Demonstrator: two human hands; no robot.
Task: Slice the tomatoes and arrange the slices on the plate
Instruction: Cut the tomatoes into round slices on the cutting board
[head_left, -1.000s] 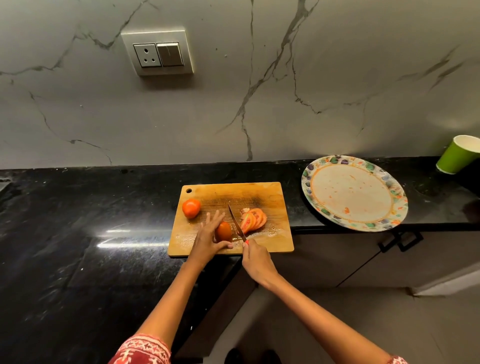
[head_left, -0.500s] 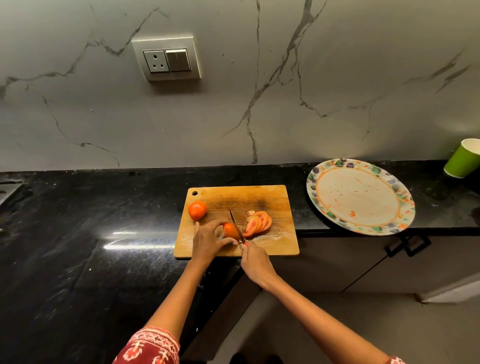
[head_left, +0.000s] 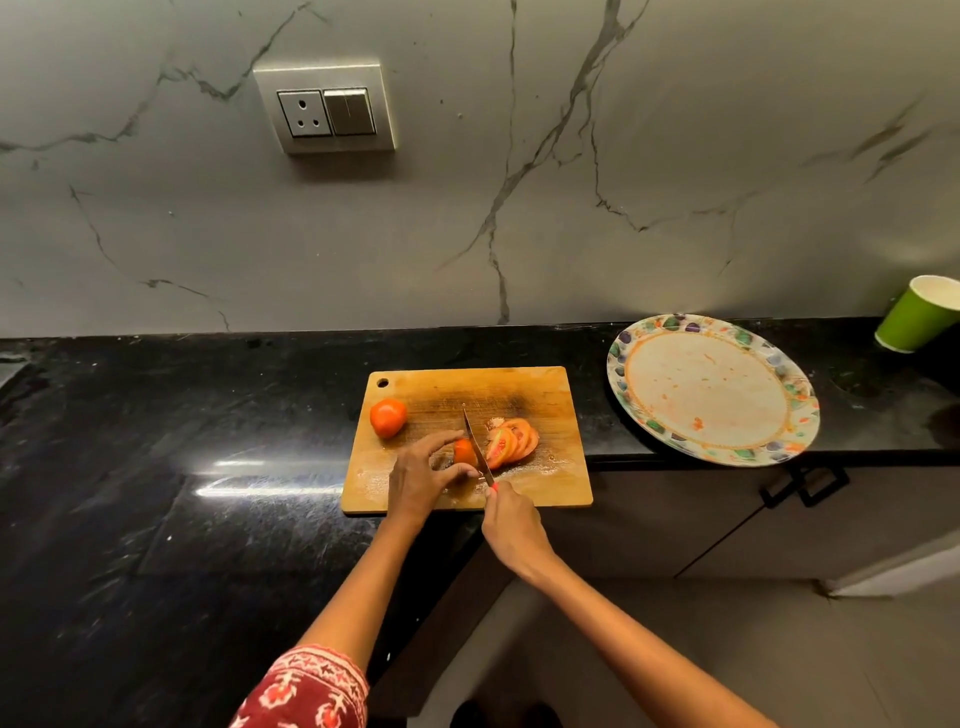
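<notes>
Mid-slicing on the cutting board (head_left: 524, 387), left hand (head_left: 418, 475) pinching the tomato remnant (head_left: 464, 451), right hand (head_left: 511, 522) wrapped around the knife (head_left: 475, 446) beside fallen slices (head_left: 511, 441), whole tomato (head_left: 387, 417) waiting, plate (head_left: 712, 388) unfilled; next, probably another careful downward cut clear of fingertips.

Your one head view, looking forward and down.
You see it from above and behind your hands, facing the wall (head_left: 519, 208); the board (head_left: 519, 389) sits close beneath, counter (head_left: 156, 441) spreading wide to both sides.
</notes>
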